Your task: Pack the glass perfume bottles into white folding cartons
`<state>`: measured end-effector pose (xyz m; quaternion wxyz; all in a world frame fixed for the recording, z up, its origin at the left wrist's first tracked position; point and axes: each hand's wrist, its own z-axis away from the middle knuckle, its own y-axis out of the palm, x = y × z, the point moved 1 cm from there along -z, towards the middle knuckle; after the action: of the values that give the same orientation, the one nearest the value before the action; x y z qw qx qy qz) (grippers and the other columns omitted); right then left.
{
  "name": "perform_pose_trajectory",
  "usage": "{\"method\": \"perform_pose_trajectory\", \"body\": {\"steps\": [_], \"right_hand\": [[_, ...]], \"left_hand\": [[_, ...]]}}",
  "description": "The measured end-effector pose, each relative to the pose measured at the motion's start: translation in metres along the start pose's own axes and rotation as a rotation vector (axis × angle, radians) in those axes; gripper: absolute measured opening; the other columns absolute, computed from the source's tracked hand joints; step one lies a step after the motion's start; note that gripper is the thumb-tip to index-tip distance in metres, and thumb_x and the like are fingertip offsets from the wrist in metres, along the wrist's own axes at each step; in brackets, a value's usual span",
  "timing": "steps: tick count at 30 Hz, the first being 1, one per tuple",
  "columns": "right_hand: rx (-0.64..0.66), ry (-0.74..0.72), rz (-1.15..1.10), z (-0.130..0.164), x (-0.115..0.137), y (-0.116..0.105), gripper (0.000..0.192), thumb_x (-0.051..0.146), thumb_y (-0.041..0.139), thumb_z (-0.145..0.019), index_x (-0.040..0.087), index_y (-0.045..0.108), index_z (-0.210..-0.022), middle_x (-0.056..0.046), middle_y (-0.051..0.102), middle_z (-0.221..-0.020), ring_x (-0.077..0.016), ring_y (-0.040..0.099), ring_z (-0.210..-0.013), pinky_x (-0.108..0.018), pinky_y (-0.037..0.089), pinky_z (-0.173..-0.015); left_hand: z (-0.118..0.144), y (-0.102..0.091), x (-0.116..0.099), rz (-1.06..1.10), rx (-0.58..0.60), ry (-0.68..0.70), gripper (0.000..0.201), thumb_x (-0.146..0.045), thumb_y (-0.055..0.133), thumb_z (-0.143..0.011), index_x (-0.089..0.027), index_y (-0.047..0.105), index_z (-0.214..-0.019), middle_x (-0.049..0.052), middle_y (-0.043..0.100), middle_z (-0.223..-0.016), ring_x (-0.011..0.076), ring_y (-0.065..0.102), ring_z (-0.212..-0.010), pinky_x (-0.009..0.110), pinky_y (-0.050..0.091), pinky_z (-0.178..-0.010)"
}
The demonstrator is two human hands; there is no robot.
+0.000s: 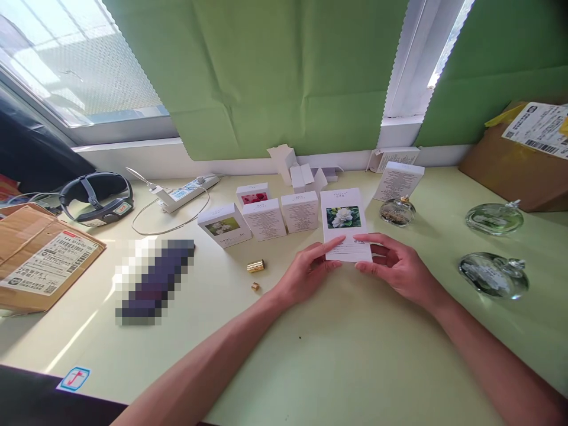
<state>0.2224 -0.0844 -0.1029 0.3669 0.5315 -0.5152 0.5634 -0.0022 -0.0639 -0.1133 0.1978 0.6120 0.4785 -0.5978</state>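
Observation:
A white perfume box (344, 208) with a white flower picture stands in front of me, held at its lower end between both hands. My left hand (306, 269) grips its left side, index finger across the front and thumb below. On the other side my right hand (394, 260) closes on the right edge in the same way. Left of it are several similar white boxes (265, 220), one with a pink flower picture. A gold cap (255, 266) and a smaller gold piece (255, 286) lie left of my left hand. Beyond my right hand is a round glass bottle (397, 212).
Two glass bottles (493, 275) lie at the right, near a cardboard carton (510, 160). Opened white boxes (284, 163) rest by the wall. A power strip (189, 192), a headset (100, 198), a pixelated dark object (157, 281) and another carton (48, 260) are at the left.

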Motion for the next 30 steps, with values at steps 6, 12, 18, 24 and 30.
{"method": "perform_pose_trajectory", "body": {"steps": [6, 12, 18, 24, 30], "right_hand": [[-0.018, -0.039, 0.026, 0.0001, -0.0025, 0.0006, 0.045, 0.039, 0.078, -0.079, 0.031, 0.065, -0.121, -0.005, 0.065, -0.121, -0.0232, 0.065, -0.105, -0.038, 0.058, -0.089], [-0.013, -0.060, 0.006, 0.0000, -0.0058, -0.0021, 0.040, 0.035, 0.077, -0.081, 0.032, 0.066, -0.119, -0.003, 0.063, -0.115, -0.0166, 0.061, -0.086, -0.031, 0.058, -0.076], [-0.031, -0.120, 0.028, 0.0014, -0.0054, -0.0005, 0.036, 0.034, 0.076, -0.082, 0.033, 0.067, -0.116, -0.001, 0.061, -0.104, -0.0140, 0.059, -0.076, -0.029, 0.057, -0.069], [-0.023, -0.089, 0.121, 0.0016, -0.0038, -0.0019, 0.040, 0.041, 0.073, -0.083, 0.034, 0.064, -0.122, -0.002, 0.064, -0.101, -0.0161, 0.061, -0.075, -0.031, 0.058, -0.068], [-0.044, -0.099, 0.103, 0.0017, -0.0042, -0.0008, 0.036, 0.042, 0.072, -0.084, 0.033, 0.066, -0.119, -0.002, 0.063, -0.100, -0.0147, 0.061, -0.070, -0.032, 0.058, -0.066]], "left_hand": [[0.0012, -0.0004, -0.0013, -0.011, -0.007, -0.005, 0.049, -0.036, 0.054, -0.097, -0.029, 0.049, -0.145, 0.010, 0.060, -0.130, 0.0245, 0.059, -0.114, 0.039, 0.052, -0.096], [0.0013, 0.0009, -0.0018, -0.032, 0.002, 0.011, 0.049, -0.037, 0.055, -0.097, -0.030, 0.048, -0.145, 0.010, 0.060, -0.130, 0.0235, 0.060, -0.112, 0.036, 0.053, -0.093], [0.0016, -0.0004, -0.0030, -0.067, -0.020, 0.043, 0.047, -0.034, 0.056, -0.096, -0.029, 0.051, -0.143, 0.009, 0.063, -0.127, 0.0228, 0.060, -0.111, 0.034, 0.053, -0.092], [0.0017, -0.0009, -0.0032, -0.067, -0.011, 0.035, 0.048, -0.035, 0.053, -0.098, -0.030, 0.047, -0.145, 0.009, 0.062, -0.128, 0.0217, 0.062, -0.106, 0.032, 0.055, -0.084], [0.0015, -0.0006, -0.0037, -0.102, -0.010, 0.058, 0.050, -0.034, 0.054, -0.097, -0.030, 0.046, -0.146, 0.010, 0.061, -0.130, 0.0237, 0.060, -0.112, 0.035, 0.054, -0.090]]}}
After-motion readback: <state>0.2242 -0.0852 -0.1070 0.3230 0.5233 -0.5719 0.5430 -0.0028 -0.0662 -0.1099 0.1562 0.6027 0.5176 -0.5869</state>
